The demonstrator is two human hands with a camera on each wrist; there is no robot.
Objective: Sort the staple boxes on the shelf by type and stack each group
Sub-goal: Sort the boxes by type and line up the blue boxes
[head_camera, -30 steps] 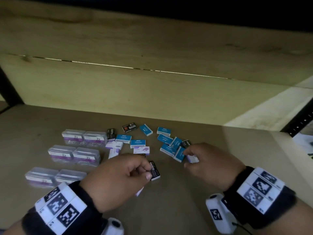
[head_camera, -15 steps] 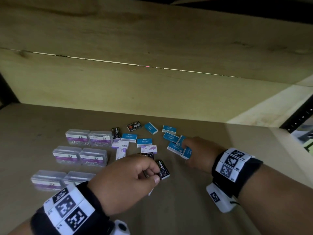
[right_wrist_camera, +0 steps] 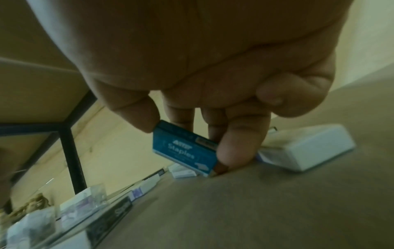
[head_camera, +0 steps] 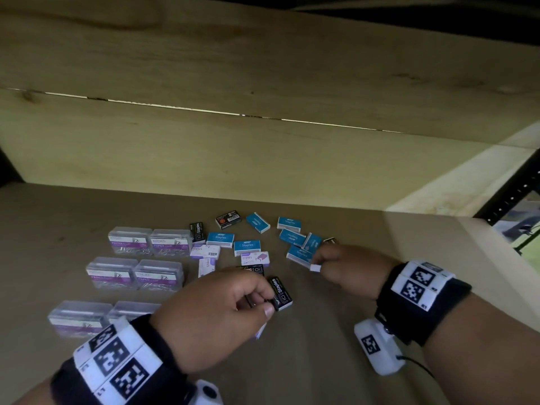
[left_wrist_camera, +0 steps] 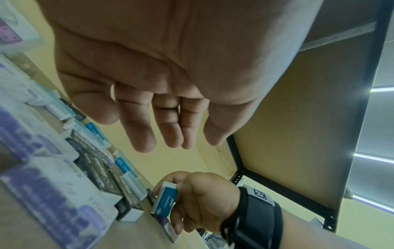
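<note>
On the shelf (head_camera: 321, 361), what are the hands doing right now? (A)

Right hand (head_camera: 347, 267) is reaching in low among the blue stuff on the right. It's got one blue box (right_wrist_camera: 183, 150) pinched between thumb and fingertips, tilted, with its lower corner down at the shelf board. Wrist is bent and the knuckles are up. (B)

And the left? From the head cam it kinda looks like it's grabbing something. (A)

Yeah, but the wrist cam says otherwise. Left hand (head_camera: 216, 311) hovers near the front with the palm down and the fingers loose and only lightly curved, and there's nothing in them. Its thumb tip sits just beside a black box (head_camera: 281, 293) that's lying on the shelf. (B)

Ok, how many of everything? (A)

Here's my count:
- clip boxes (head_camera: 130, 244): six clear ones on the left, in three rows of two
- blue boxes (head_camera: 220, 239): eight with the held one, so seven are lying scattered, mostly mid to right
- black boxes (head_camera: 197, 232): five, one half hidden behind the right hand and one behind the left
- purple boxes (head_camera: 254, 258): three in the open in the middle, plus a sliver under the left hand that looks like a fourth, can't tell for sure

The staple boxes aren't stacked, they all lie loose. (B)
</note>
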